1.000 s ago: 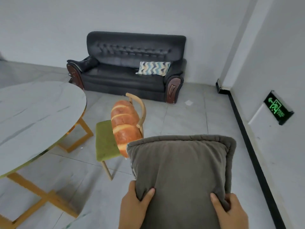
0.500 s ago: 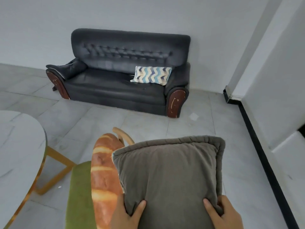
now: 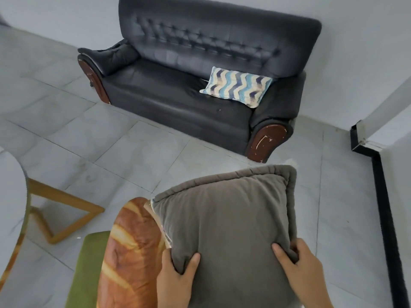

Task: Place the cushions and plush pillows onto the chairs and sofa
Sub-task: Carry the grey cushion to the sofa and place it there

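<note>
I hold a grey square cushion (image 3: pixel 224 221) upright in front of me. My left hand (image 3: pixel 175 283) pinches its lower left part and my right hand (image 3: pixel 304 274) grips its lower right corner. A bread-shaped plush pillow (image 3: pixel 131 250) stands on the green seat of a chair (image 3: pixel 85 274) just left of the cushion, which hides the chair's back. Ahead stands a black leather sofa (image 3: pixel 169 94) against the wall. A zigzag-patterned pillow (image 3: pixel 236 86) leans at the sofa's right end, by the armrest.
A round marble-top table (image 3: pixel 11 196) with wooden legs (image 3: pixel 60 210) is at the left edge. Grey tiled floor (image 3: pixel 133 156) lies open between me and the sofa. A white wall with black skirting (image 3: pixel 384 207) runs along the right.
The view has moved closer to the sofa, which now looks larger and nearer. The chair with the bread pillow has slid down to the lower left. Both hands keep their hold on the grey cushion.
</note>
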`<move>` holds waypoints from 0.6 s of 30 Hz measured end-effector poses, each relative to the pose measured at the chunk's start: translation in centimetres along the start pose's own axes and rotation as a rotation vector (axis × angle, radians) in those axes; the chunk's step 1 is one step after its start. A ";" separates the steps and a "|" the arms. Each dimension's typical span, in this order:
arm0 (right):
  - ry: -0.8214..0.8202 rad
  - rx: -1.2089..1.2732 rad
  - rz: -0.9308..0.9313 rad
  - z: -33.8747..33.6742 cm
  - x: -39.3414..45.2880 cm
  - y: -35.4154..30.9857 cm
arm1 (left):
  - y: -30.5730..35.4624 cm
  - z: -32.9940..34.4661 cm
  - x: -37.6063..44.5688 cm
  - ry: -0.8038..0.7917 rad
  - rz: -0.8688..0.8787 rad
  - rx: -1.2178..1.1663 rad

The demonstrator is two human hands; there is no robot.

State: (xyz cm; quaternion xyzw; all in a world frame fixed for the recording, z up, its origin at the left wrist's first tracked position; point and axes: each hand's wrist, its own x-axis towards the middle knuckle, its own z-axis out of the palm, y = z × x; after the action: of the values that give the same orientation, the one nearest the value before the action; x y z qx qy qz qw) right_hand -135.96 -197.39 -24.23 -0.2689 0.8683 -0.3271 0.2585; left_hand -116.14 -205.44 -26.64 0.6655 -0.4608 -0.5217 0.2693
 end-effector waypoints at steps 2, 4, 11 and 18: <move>0.025 0.008 -0.012 -0.5 1.8 0.2 | 0.6 1.8 1.4 -0.020 0.000 0.020; 0.037 0.002 -0.016 -1.5 4.3 0.4 | 1.5 4.0 2.3 -0.033 -0.005 0.024; 0.042 0.005 0.023 -3.7 17.4 0.5 | 6.1 14.3 8.3 0.024 -0.053 0.005; -0.154 -0.025 -0.225 -1.6 31.3 -8.7 | 12.6 16.5 16.0 0.260 -0.068 -0.073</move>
State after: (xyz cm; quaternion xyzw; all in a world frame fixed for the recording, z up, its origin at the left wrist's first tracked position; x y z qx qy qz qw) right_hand -156.97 -222.20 -25.52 -0.3920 0.8143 -0.3215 0.2826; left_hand -135.36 -223.16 -28.37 0.7324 -0.3801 -0.4564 0.3329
